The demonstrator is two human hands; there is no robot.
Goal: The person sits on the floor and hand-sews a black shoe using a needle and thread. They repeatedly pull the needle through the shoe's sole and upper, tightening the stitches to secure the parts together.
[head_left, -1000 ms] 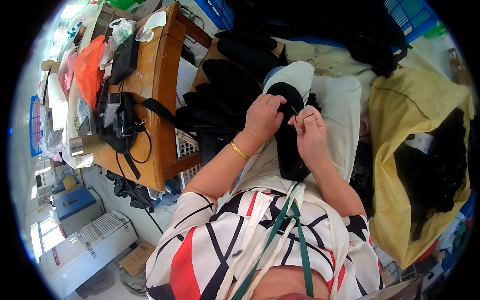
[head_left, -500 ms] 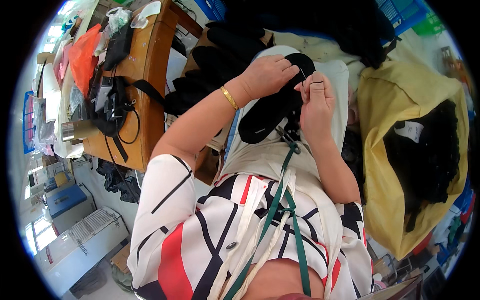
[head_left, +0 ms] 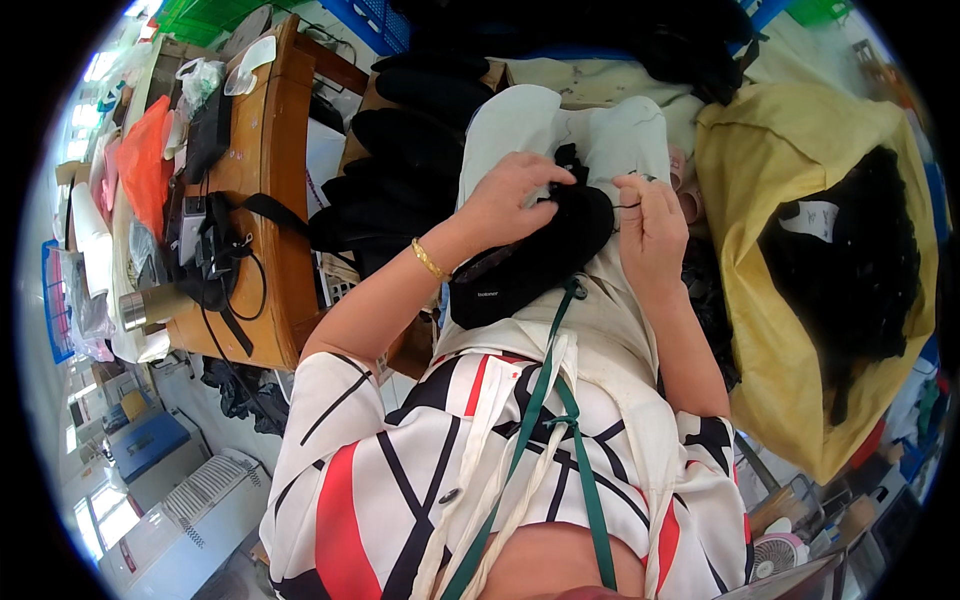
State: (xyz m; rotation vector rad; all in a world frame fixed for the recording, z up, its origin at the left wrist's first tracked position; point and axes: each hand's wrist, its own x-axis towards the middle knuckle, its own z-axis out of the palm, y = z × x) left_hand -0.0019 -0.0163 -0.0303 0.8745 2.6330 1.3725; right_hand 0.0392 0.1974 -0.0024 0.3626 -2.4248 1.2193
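Note:
A black cloth slipper (head_left: 500,295) lies across my lap, sole-shaped, with a small pale mark near its lower end. My left hand (head_left: 500,205) grips its upper part, thumb and fingers curled at the black fabric. To the right of the slipper's rounded end, my right hand (head_left: 652,225) is pinched closed on a thin dark thread (head_left: 627,206) that reaches toward the slipper's edge. Whether a needle is between these fingertips is too small to tell. Black material (head_left: 568,160) also pokes up beyond my left fingers.
Several black slippers (head_left: 400,140) are piled left of my knees. A wooden table (head_left: 265,130) with a black strapped device (head_left: 210,235) stands farther left. On the right sits a yellow bag (head_left: 745,200) of black items. A green cord (head_left: 540,385) hangs down my front.
My hands have moved apart, the right one going right and down with the thread. The slipper has tilted and come nearer to me, and the left hand has shifted down its side.

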